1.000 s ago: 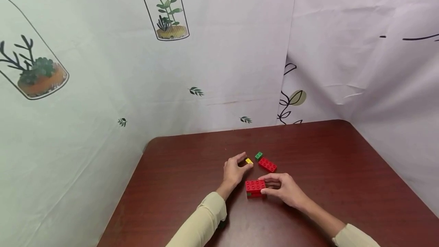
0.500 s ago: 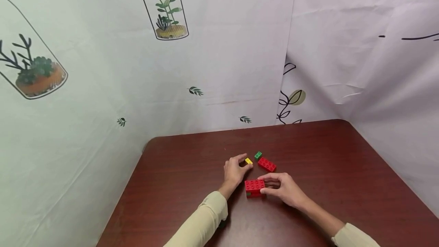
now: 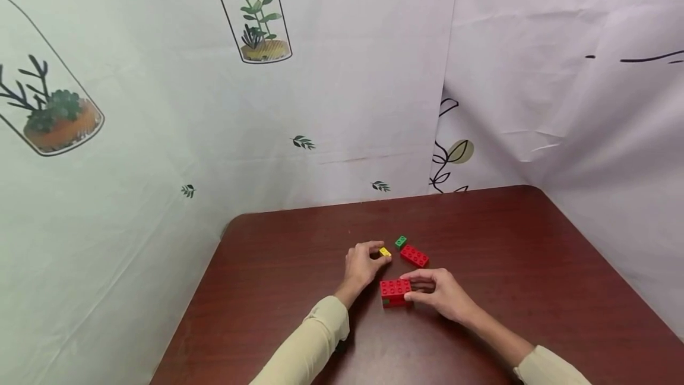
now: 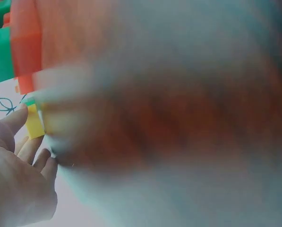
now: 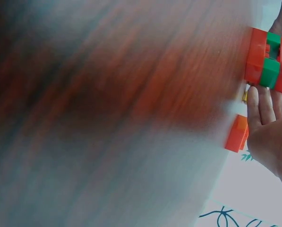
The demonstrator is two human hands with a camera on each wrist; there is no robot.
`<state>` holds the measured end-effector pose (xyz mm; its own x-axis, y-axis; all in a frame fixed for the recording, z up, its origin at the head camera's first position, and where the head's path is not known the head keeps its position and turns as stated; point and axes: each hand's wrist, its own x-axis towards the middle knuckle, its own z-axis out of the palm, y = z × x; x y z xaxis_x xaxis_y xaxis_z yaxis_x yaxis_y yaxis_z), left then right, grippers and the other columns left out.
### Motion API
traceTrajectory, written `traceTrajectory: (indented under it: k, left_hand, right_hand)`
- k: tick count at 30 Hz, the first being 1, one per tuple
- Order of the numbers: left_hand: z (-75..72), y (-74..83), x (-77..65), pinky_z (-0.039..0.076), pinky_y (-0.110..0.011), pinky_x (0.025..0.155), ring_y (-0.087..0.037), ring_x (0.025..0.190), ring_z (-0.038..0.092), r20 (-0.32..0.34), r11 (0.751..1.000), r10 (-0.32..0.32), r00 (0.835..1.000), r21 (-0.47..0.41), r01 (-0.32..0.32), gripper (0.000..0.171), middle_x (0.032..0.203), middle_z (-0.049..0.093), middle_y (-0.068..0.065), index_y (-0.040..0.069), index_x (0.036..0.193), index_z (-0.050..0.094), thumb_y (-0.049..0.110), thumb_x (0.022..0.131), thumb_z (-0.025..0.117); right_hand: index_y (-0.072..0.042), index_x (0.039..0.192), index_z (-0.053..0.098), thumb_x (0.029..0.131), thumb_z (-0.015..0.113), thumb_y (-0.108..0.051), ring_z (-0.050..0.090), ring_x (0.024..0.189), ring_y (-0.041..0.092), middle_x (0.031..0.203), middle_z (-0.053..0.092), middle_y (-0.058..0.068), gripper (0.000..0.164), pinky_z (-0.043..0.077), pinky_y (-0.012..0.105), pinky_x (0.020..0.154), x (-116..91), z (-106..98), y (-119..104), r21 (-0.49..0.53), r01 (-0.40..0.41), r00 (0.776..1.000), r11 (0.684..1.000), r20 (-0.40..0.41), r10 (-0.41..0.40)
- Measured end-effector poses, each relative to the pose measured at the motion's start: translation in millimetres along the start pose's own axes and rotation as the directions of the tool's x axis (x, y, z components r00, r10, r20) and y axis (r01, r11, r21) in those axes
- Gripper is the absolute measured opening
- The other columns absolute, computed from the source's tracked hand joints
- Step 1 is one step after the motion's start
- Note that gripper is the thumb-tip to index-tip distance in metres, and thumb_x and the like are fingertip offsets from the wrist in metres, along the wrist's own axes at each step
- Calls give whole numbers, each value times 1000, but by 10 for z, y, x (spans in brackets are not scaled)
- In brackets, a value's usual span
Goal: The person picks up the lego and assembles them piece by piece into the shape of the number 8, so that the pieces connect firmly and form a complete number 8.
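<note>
Red on top and bottom with green between, a small stack of toy building bricks [image 3: 395, 293] stands on the table in front of me. My right hand [image 3: 443, 293] holds its right end, thumb on the near side and fingers on the far side. Farther left, my left hand [image 3: 361, 265] has thumb and index finger at either end of a small yellow brick [image 3: 385, 252]. In the left wrist view the yellow brick [image 4: 35, 122] sits between the thumb and fingers. The right wrist view shows the stack [image 5: 269, 71] at the right fingertips, with a gap between its green bricks.
Beyond the stack lie a loose red brick [image 3: 414, 256] and a small green brick [image 3: 401, 242], close together on the dark wood table [image 3: 299, 254]. White cloth [image 3: 342, 106] printed with plants hangs behind the table and along its sides.
The view has shifted slightly. The left index finger has come in closer to the yellow brick; the right hand and the stack keep their place.
</note>
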<state>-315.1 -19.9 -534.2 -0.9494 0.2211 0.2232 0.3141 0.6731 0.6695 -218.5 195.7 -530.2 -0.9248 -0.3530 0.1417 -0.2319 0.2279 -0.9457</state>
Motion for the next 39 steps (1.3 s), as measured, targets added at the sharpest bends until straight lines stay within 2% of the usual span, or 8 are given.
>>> traceTrajectory:
  k: [4,11,22,29,34,39]
  left_hand:
    - [-123,10,-1,55,-48,100,-21,111,74,64,1000,5,998,18,-6,40,113,80,-3,12,126,79,29,91,87]
    - [-300,-19,-61,53,-48,106,-18,111,74,177,999,-10,984,-32,16,41,120,78,-4,11,132,76,26,94,84]
    - [-524,10,-309,60,-36,94,-16,106,74,242,985,82,967,-170,-41,38,121,77,-5,6,132,74,19,97,81]
    - [-643,87,-465,58,-25,91,-9,105,71,285,976,120,951,-211,-60,37,124,76,1,9,134,74,21,99,78]
    - [-687,127,-543,58,-24,90,-7,104,72,301,968,159,940,-235,-88,37,123,76,2,8,133,74,20,99,79]
    - [-714,155,-601,58,-25,92,-6,105,72,313,961,168,935,-264,-84,39,122,76,2,7,133,74,18,97,81]
  right_hand:
    - [0,127,74,93,84,-16,75,109,22,121,76,15,39,60,28,89,-1,0,-4,-8,5,1000,1000,-4,-5]
    - [-1,127,74,94,84,-16,75,110,21,123,75,15,38,60,28,90,-15,-2,-5,-18,-5,1000,1000,-8,5]
    - [4,127,73,94,83,-14,75,110,26,121,75,18,39,60,28,88,-45,-7,-24,-9,5,1000,1000,-20,-5]
    - [2,127,73,94,84,-16,75,110,26,122,75,17,40,60,29,90,-41,-1,-22,-16,-4,1000,1000,-16,4]
    - [3,128,73,93,84,-14,75,111,28,122,75,18,40,60,30,89,-37,11,-28,-16,6,1000,1000,-10,-6]
    - [5,127,72,94,83,-11,75,111,30,121,75,19,38,60,29,89,-28,20,-59,6,22,1000,1000,-8,-22]
